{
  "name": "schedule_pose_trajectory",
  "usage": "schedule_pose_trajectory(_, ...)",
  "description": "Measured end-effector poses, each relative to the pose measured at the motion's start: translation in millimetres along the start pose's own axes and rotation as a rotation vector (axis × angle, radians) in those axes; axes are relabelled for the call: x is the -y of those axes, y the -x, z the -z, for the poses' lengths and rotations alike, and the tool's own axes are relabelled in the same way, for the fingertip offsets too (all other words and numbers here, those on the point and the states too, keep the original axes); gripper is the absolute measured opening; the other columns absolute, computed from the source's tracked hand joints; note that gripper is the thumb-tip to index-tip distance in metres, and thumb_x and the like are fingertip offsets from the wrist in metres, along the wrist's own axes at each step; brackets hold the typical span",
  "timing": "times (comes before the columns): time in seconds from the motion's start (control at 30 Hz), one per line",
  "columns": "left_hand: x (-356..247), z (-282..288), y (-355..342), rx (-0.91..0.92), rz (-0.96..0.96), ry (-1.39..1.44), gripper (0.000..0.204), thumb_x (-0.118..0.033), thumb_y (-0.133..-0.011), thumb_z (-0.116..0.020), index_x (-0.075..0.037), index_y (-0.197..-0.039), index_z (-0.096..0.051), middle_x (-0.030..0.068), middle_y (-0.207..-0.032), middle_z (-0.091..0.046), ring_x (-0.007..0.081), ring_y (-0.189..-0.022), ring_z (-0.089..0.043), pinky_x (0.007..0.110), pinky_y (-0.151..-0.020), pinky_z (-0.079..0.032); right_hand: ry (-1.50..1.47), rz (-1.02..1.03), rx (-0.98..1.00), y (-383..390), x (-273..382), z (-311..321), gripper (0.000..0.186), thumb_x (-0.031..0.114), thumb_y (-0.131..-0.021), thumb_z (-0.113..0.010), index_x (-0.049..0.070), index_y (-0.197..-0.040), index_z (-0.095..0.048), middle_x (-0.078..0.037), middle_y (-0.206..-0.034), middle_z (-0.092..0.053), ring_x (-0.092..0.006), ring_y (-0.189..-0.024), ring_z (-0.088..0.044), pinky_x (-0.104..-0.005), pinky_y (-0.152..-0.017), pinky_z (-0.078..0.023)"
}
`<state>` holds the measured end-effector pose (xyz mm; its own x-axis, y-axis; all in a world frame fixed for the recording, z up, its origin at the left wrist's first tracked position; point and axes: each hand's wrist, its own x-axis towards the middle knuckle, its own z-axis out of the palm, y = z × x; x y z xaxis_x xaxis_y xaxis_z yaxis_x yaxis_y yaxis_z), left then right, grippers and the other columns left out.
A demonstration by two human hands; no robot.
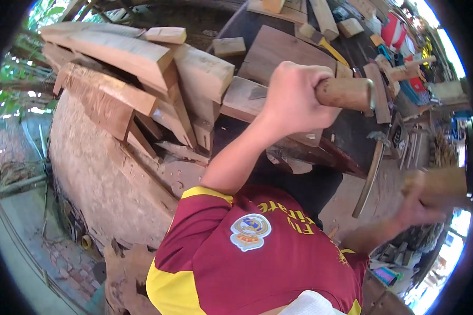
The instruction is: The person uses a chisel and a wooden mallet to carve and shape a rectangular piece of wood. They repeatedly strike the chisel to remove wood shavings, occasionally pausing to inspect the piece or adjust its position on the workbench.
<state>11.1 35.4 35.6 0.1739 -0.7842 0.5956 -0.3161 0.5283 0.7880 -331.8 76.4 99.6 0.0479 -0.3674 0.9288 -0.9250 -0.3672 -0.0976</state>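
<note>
My left hand [297, 100] is closed around a round wooden handle [347, 93], held level over wooden blocks at the dark bench's edge; what the handle's far side joins is hidden. My right hand [415, 205], motion-blurred at the lower right, grips a thick wooden mallet [436, 186], raised apart from the handle. Behind my left hand lies a broad reddish board [273, 50], and below it a pale timber block [242, 97] rests on the bench.
Long timber beams [110, 47] are stacked at the left. The dark bench [360, 149] bears wood scraps, a yellow-handled tool [331, 50] and red items [391, 29]. A hammer-like tool [373, 165] stands at its right edge. Beyond are a dirt surface [100, 194] and greenery.
</note>
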Motion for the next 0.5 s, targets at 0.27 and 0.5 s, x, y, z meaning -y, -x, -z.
schedule_pose_trajectory(0.27,0.4,-5.1,-0.8,-0.034,-0.020,-0.003,0.020,-0.013,-0.057,-0.070,-0.003,-0.060,-0.053,0.0186,-0.058,-0.048,0.0410,-0.056,-0.050,0.037,-0.049,-0.042,-0.281,-0.013,-0.200,-28.6,50.1,-16.6,0.062,0.010,-0.063,-0.085,-0.001,-0.116,-0.054,-0.016,-0.112,-0.062,-0.0308,-0.101,-0.062,-0.0410,-0.089,-0.052)
schedule_pose_trajectory(0.5,7.7,-10.7,-6.5,-0.017,-0.022,-0.072,0.020,-0.014,-0.056,-0.070,-0.004,-0.060,-0.053,0.0188,-0.059,-0.050,0.0410,-0.060,-0.054,0.040,-0.052,-0.044,0.076,-0.102,0.502,29.8,29.9,-27.8,0.082,0.011,-0.065,-0.082,-0.004,-0.136,-0.044,-0.019,-0.135,-0.052,-0.0344,-0.117,-0.055,-0.0391,-0.105,-0.038)
